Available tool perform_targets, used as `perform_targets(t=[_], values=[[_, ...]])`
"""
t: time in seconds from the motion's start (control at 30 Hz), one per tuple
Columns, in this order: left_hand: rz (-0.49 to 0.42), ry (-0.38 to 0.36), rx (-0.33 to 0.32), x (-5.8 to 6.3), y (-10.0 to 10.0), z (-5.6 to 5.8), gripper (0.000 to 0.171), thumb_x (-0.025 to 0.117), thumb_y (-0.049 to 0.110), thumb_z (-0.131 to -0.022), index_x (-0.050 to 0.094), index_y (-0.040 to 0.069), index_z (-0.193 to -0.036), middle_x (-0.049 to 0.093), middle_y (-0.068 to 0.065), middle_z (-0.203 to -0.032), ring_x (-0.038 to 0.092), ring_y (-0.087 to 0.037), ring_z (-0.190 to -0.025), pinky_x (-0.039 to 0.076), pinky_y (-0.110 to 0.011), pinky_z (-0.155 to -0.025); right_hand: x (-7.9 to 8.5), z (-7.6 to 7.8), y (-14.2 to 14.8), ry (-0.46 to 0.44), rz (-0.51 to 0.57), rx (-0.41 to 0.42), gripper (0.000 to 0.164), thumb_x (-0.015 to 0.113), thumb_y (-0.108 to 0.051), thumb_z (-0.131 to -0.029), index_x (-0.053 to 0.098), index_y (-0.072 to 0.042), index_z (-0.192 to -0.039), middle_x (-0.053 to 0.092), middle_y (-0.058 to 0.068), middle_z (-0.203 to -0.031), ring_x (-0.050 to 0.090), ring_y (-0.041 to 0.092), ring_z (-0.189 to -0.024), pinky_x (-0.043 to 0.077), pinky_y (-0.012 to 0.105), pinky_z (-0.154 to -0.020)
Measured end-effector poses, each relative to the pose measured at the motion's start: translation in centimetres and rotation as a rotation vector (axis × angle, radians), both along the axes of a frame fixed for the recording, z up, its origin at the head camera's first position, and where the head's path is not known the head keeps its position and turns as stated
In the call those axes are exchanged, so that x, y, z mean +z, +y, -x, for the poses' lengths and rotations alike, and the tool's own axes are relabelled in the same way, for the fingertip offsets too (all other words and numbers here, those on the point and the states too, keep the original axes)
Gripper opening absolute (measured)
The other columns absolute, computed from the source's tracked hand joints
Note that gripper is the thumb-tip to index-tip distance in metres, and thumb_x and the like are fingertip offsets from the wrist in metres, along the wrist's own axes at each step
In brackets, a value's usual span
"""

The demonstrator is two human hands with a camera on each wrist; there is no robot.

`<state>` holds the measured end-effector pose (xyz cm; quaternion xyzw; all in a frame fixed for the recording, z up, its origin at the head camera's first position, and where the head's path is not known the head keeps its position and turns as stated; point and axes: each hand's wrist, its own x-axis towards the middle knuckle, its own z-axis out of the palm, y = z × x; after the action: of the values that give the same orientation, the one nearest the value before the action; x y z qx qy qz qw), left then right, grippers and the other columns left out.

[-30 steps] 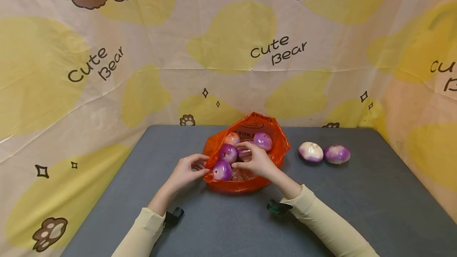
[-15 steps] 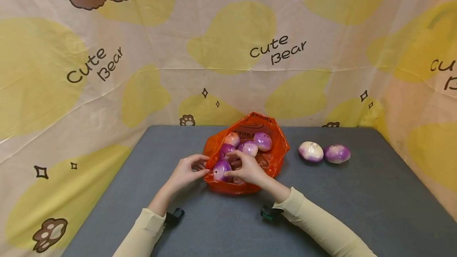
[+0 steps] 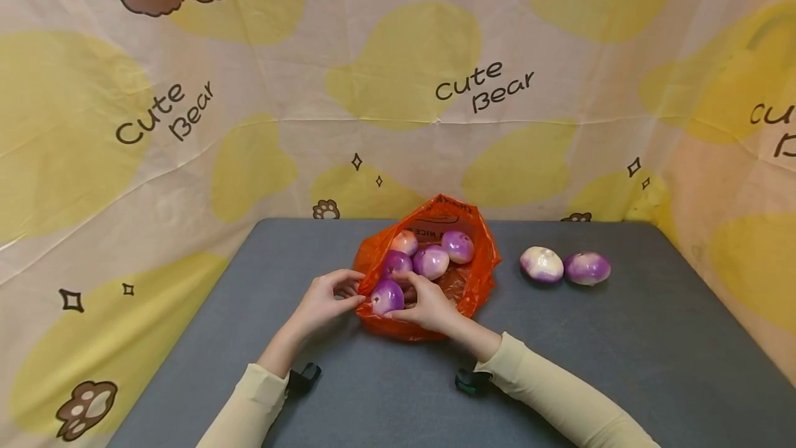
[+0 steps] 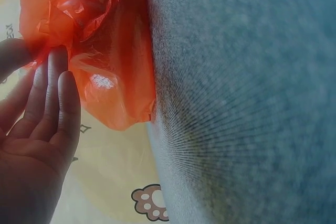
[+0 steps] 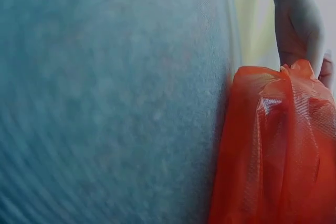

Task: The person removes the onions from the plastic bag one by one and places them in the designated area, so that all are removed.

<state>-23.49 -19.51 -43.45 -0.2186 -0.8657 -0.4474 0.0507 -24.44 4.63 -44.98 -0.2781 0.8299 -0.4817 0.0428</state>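
- From my end, I had the crinkled red-orange plastic bag (image 3: 405, 330) at the centre of the frame, mouth facing me, on the grey cloth-covered table (image 3: 373, 399).
- The left hand (image 3: 326, 296) pinched the bag's left rim, thumb and fingers nearly together, fingers fairly straight.
- The right hand (image 3: 425, 305) was half open, thumb and fingers curved round the glossy purple-and-white round onion (image 3: 386, 297) at the mouth's lower left; I couldn't tell how firmly.
- I judged the onion might slip, being smooth and reached only from its right side.
- Plastic caught under the right thumb could drag the near rim along; a slack left pinch could let the limp side fold over.
- An orange-pink round onion (image 3: 405, 242) and three purplish round onions (image 3: 431, 262) crowded the space above it and might roll if bumped.
- Outside, right of centre, two purple-and-white oval onions (image 3: 542, 265) sat side by side, out of the way.
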Motion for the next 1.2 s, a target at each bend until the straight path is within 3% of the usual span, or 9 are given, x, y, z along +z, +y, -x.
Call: perform_targets(t=[0.3, 0.63, 0.93, 1.2], values=[[0.0, -0.016, -0.001, 0.03, 0.01, -0.03, 0.03, 0.074, 0.012, -0.08, 0.066, 0.01, -0.109, 0.069, -0.002, -0.089, 0.064, -0.011, -0.076, 0.054, -0.025, -0.072, -0.35, 0.11, -0.16, -0.014, -0.009, 0.009, 0.068, 0.08, -0.022, -0.076, 0.046, -0.004, -0.132, 0.058, 0.015, -0.126, 0.066, 0.028, -0.1, 0.056, 0.032, -0.08], [-0.001, -0.008, -0.005, 0.01, 0.01, -0.03, 0.03, 0.074, 0.011, -0.08, 0.066, 0.009, -0.109, 0.069, -0.002, -0.089, 0.063, -0.011, -0.076, 0.054, -0.025, -0.072, -0.14, 0.14, -0.36, -0.047, -0.009, 0.003, 0.067, 0.079, -0.023, -0.077, 0.046, -0.005, -0.132, 0.063, 0.015, -0.116, 0.065, 0.026, -0.101, 0.055, 0.035, -0.082], [0.0, -0.01, -0.014, 0.13, -0.02, 0.11, 0.031, 0.075, 0.014, -0.08, 0.066, 0.008, -0.11, 0.069, -0.005, -0.089, 0.063, -0.013, -0.076, 0.054, -0.025, -0.072, 0.16, 0.16, -0.28, -0.072, -0.048, -0.002, 0.065, 0.078, -0.023, -0.079, 0.044, -0.009, -0.132, 0.06, 0.013, -0.121, 0.064, 0.026, -0.104, 0.054, 0.038, -0.085], [0.021, -0.024, 0.003, 0.14, 0.03, -0.04, 0.031, 0.075, 0.014, -0.08, 0.066, 0.011, -0.11, 0.067, 0.0, -0.088, 0.063, -0.012, -0.077, 0.054, -0.025, -0.074, 0.18, 0.02, -0.22, -0.056, -0.05, -0.004, 0.065, 0.078, -0.022, -0.078, 0.044, -0.007, -0.131, 0.06, 0.013, -0.12, 0.063, 0.025, -0.104, 0.054, 0.037, -0.086]])
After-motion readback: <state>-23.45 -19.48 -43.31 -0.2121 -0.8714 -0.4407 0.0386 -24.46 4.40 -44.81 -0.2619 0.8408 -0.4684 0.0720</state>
